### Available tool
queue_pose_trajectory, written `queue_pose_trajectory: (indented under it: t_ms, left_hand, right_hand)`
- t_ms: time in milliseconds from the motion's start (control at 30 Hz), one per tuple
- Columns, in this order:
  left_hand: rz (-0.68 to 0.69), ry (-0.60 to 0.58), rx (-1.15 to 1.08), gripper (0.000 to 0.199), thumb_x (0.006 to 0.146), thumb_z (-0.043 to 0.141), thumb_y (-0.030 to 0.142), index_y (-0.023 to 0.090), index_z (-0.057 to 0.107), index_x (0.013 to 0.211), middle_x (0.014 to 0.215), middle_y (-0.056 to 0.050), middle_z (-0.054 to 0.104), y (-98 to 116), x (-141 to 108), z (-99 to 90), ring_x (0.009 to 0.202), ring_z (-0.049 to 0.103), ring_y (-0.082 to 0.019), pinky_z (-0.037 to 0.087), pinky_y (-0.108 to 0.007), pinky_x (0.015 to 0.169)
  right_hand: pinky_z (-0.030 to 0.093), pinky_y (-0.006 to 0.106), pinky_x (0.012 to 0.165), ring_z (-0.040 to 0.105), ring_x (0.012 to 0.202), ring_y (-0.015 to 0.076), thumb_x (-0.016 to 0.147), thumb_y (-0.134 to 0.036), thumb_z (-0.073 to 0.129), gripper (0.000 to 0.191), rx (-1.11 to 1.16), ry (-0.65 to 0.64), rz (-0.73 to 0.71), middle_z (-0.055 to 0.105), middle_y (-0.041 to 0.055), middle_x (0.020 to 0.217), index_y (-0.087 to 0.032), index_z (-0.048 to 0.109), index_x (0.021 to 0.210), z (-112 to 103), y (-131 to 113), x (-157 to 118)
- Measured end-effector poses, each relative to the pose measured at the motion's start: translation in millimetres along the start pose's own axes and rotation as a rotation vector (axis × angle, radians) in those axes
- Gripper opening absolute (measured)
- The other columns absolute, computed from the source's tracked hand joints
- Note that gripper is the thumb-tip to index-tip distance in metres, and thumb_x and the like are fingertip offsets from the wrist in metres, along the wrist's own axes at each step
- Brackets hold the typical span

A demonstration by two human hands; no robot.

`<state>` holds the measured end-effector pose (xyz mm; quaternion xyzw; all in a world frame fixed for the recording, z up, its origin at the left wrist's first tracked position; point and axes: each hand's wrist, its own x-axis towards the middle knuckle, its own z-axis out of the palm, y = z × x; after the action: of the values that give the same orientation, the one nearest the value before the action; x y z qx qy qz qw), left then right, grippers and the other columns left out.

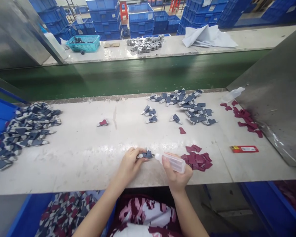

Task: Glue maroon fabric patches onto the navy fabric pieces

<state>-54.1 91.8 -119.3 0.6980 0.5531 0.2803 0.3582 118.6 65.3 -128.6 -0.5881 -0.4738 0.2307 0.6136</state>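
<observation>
Between the thumb and fingers of my left hand (pixel 129 165) is a small blue-and-grey plastic part (pixel 147 154), held just above the white tabletop. My right hand (pixel 178 174) is closed around a translucent squeeze bottle (pixel 175 163). The bottle's thin tip points left and meets, or nearly meets, the part's right end. Right beside my right hand lies a pile of dark red pieces (pixel 199 160), with a single red piece (pixel 182 130) farther back. One part with a red piece on it (pixel 103 122) rests to the left.
Blue-and-grey parts are heaped at the left (pixel 29 128) and back right (pixel 197 107). More red pieces (pixel 246 119) and a red box (pixel 244 149) lie at the right, by a metal panel (pixel 278 98). Behind runs a green conveyor belt (pixel 128 77). A blue bin (pixel 27 214) stands below.
</observation>
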Motion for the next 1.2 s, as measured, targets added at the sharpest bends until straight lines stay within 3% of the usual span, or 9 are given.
queue_pose_trajectory:
  t_ms: [367, 1200]
  left_hand:
    - [-0.011, -0.012, -0.023, 0.016, 0.088, 0.066, 0.012, 0.021, 0.068, 0.102, 0.095, -0.005, 0.071, 0.0, 0.2, 0.4, 0.092, 0.067, -0.022, 0.055, -0.035, 0.084]
    - [-0.045, -0.006, -0.029, 0.019, 0.085, 0.068, 0.009, 0.020, 0.068, 0.101, 0.095, -0.005, 0.071, 0.4, 0.6, 1.7, 0.092, 0.066, -0.022, 0.054, -0.035, 0.084]
  right_hand:
    - [0.056, 0.026, 0.052, 0.068, 0.057, 0.0179, 0.084, -0.032, 0.073, 0.018, -0.091, -0.065, -0.036, 0.073, 0.0052, 0.070, -0.014, 0.075, 0.084, -0.9, 2.7, 1.4]
    - [0.056, 0.030, 0.058, 0.069, 0.061, 0.0200, 0.085, -0.032, 0.074, 0.018, -0.072, 0.045, 0.009, 0.074, 0.0074, 0.072, -0.014, 0.074, 0.080, -5.0, 6.5, -6.1]
